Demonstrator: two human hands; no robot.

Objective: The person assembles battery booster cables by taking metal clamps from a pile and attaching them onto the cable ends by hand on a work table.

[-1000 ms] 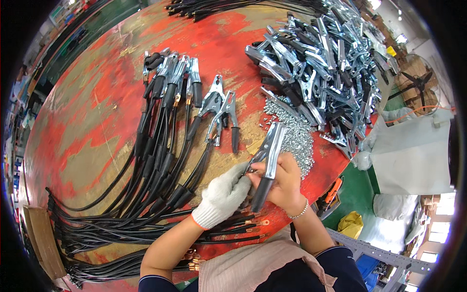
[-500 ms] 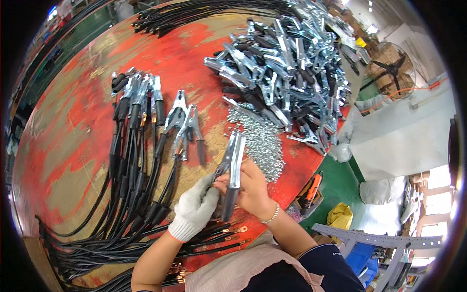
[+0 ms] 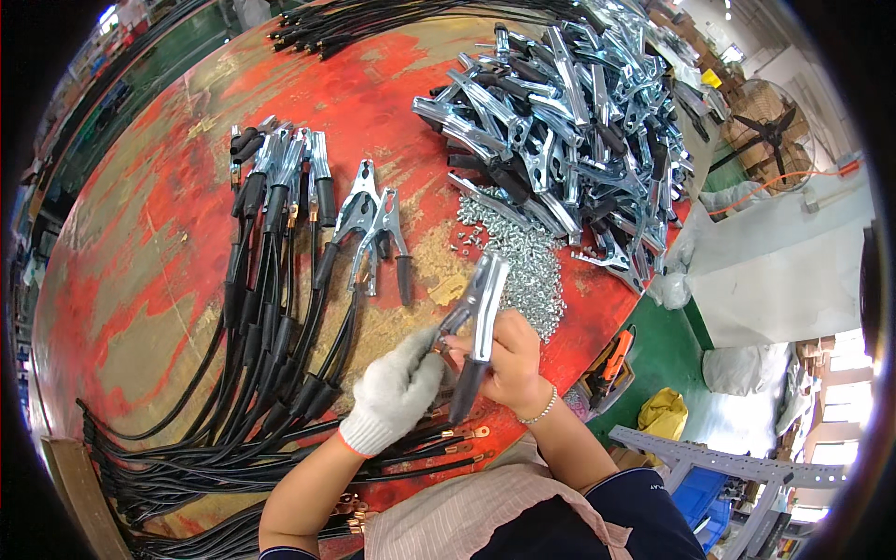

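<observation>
A silver metal spring clamp (image 3: 485,308) with black handle sleeves is tilted between my hands, jaws pointing away from me. My bare right hand (image 3: 516,364) is closed around it, with fingertips near its pivot. My left hand (image 3: 397,387), in a white knit glove, is closed at the clamp's other handle. A small copper-coloured bit shows at the fingertips; the glove hides the rest. Small silver screws (image 3: 518,257) lie heaped just beyond. To the left, two clamps (image 3: 373,224) lie beside a bundle of black cables (image 3: 271,308) with clamps on their ends.
A large pile of loose clamps (image 3: 579,121) covers the table's far right. More black cables (image 3: 401,14) lie along the far edge. Cables with copper ring lugs (image 3: 481,432) lie close to my body. Past the red, worn table (image 3: 131,271) stand a fan (image 3: 765,135) and a metal frame (image 3: 709,459).
The whole view has shifted, so the table and its contents sit slightly farther right. Both hands keep their hold on the clamp, with little visible movement between them.
</observation>
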